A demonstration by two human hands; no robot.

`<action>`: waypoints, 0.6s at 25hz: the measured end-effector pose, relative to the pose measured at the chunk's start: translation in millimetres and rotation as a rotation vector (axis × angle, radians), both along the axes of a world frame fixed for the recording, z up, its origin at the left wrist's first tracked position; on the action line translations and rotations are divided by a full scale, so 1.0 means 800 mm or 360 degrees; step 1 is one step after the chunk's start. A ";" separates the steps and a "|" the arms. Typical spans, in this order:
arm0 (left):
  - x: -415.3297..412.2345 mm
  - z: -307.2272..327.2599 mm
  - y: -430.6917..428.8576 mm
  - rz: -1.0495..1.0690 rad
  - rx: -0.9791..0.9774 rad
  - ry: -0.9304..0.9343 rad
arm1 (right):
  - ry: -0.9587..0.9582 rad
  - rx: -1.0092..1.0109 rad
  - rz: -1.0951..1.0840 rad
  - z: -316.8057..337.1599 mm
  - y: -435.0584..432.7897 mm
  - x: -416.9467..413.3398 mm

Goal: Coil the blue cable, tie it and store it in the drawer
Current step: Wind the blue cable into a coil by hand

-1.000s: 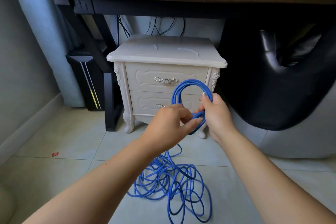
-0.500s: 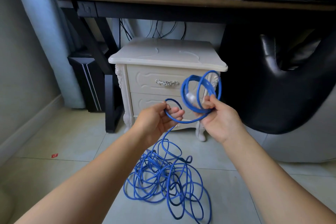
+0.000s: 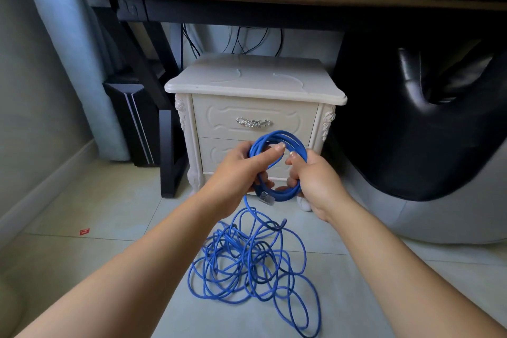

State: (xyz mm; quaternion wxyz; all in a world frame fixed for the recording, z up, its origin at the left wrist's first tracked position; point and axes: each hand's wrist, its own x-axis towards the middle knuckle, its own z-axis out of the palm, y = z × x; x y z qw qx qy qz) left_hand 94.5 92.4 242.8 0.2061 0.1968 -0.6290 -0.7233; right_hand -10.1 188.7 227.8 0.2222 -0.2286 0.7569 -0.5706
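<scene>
Head view, mid-coiling by the look of it. Holding a small hoop of the blue cable (image 3: 274,135) up in front of the nightstand (image 3: 255,82), roughly level w/ its lower half. Left hand (image 3: 236,170) wrapped round the hoop's left side, one finger stretched across the top strands. Right hand (image 3: 315,175) curled tight round the right side and bottom. Only a few turns in there, w/ the clear plug (image 3: 266,197) poking out at the bottom between the two hands. Rest of it: one strand dropping from the left hand into a big messy heap (image 3: 247,263) on the floor (image 3: 109,228), right below. So early days imo. Nothing tied, top drawer (image 3: 255,115) shut, lower one mostly hidden behind the hands.

Tips for this step, fwiw:
- Pin the hoop w/ the right hand only and feed w/ the left, one loop at a time.
- Match each new loop to the ones already there, otherwise ends up lumpy and prob won't sit flat in a drawer.
- Give the strand a slight twist per turn to avoid figure-eights.
- Watch the heap. Tbh looks tangled enough to knot if yanked, so better to lift slowly and shake snags loose.
- Leave a tail at the end for wrapping round the bundle.
</scene>
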 end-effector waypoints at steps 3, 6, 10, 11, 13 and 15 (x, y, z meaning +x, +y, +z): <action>0.000 -0.001 -0.002 0.0194 -0.0133 0.0007 | -0.0014 -0.0052 0.0057 -0.001 -0.001 0.005; 0.002 0.000 -0.009 0.0222 -0.0096 0.0029 | 0.0056 -0.0155 0.0086 0.000 0.001 0.007; 0.006 0.006 -0.009 0.0113 0.0110 0.0167 | 0.0268 -0.0012 0.0084 0.006 0.003 0.012; 0.007 0.009 -0.011 0.0112 0.0120 0.0168 | 0.0519 0.0057 -0.0007 0.004 0.004 0.011; 0.010 0.014 -0.014 0.0101 0.0139 0.0176 | 0.0856 0.0043 -0.0033 0.002 0.008 0.007; 0.012 0.017 -0.017 0.0088 0.0171 0.0199 | 0.0545 -0.0011 0.0281 0.009 0.013 0.002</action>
